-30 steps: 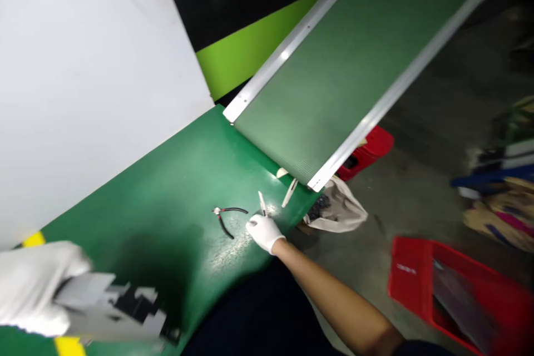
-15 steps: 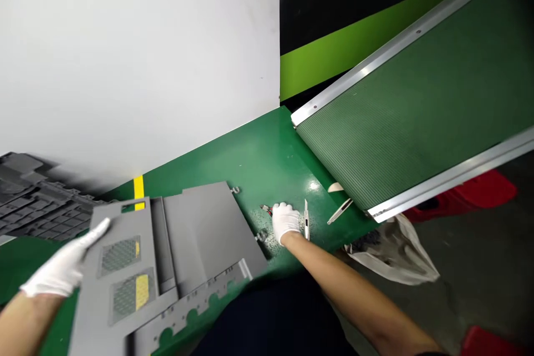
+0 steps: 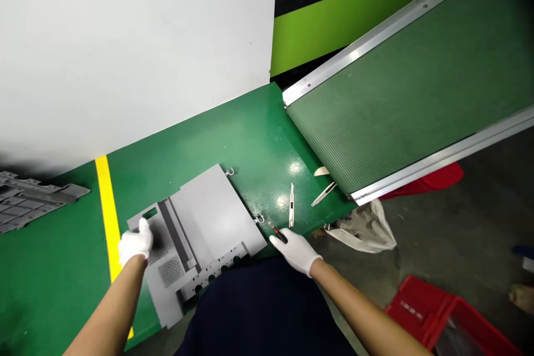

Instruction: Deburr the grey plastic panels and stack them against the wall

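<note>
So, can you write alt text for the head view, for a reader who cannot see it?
On a green workbench, a white-gloved left hand rests on a grey plastic panel with mesh vents, and a white-gloved right hand is at a small red-and-black tool. A utility knife lies nearby.

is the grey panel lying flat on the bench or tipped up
Lying flat: the grey panel sits on the green bench top, its whole underside apparently down, with the left gloved hand on its left end.

A white-gloved left hand (image 3: 136, 243) rests on a grey perforated plastic panel (image 3: 208, 217), while the white-gloved right hand (image 3: 295, 251) touches a small red-and-black tool (image 3: 278, 235) on the glossy green bench top (image 3: 250, 128).
</note>
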